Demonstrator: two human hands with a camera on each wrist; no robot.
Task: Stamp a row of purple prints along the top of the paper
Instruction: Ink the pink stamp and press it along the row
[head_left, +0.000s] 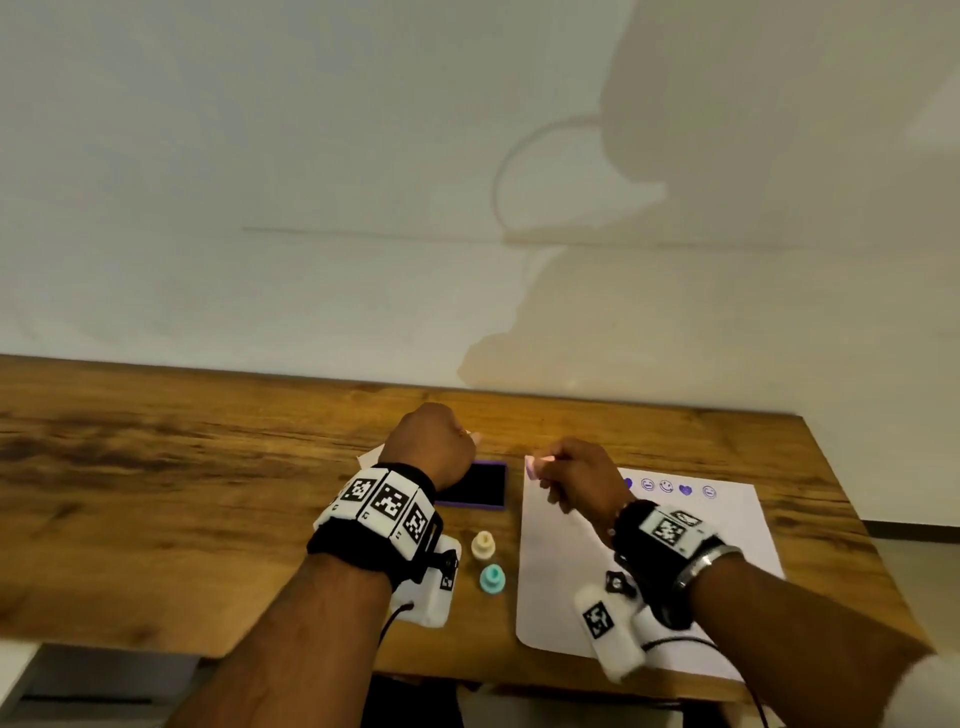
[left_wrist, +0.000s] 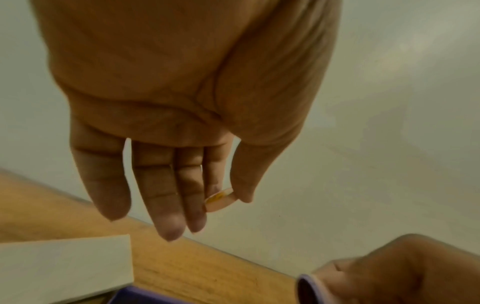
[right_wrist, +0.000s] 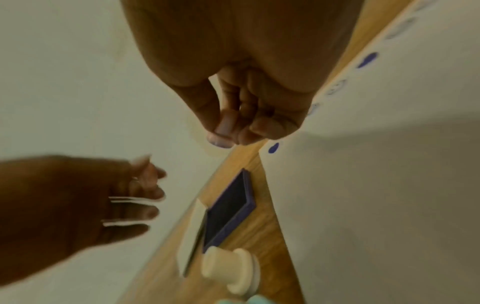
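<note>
The right hand (head_left: 576, 475) is raised over the top-left corner of the paper (head_left: 691, 561), fingers curled round a small pink stamp (head_left: 533, 466) whose round face points left, toward the ink pad. In the left wrist view that face shows a purple-stained rim (left_wrist: 309, 288). The left hand (head_left: 434, 441) is lifted above the far-left part of the ink pad (head_left: 483, 486) — its thumb and forefinger pinch a small pinkish cap (left_wrist: 219, 199), while the other three fingers (left_wrist: 166, 205) hang straight and loose.

The ink pad, purple-framed with a dark inked face, lies open on the desk (head_left: 156, 493) just left of the paper; its pale lid (right_wrist: 193, 232) sits on its left side. Near the desk's front edge, between the left wrist and the paper, stand two more stamps: a cream one (head_left: 483, 544) and, closer to the front, a teal one (head_left: 492, 578).

The paper lies on the right part of the desk. Along its top edge runs a row of purple prints (head_left: 667, 487) — smiley faces and solid hearts — reaching from beside the right hand toward the top-right corner.
</note>
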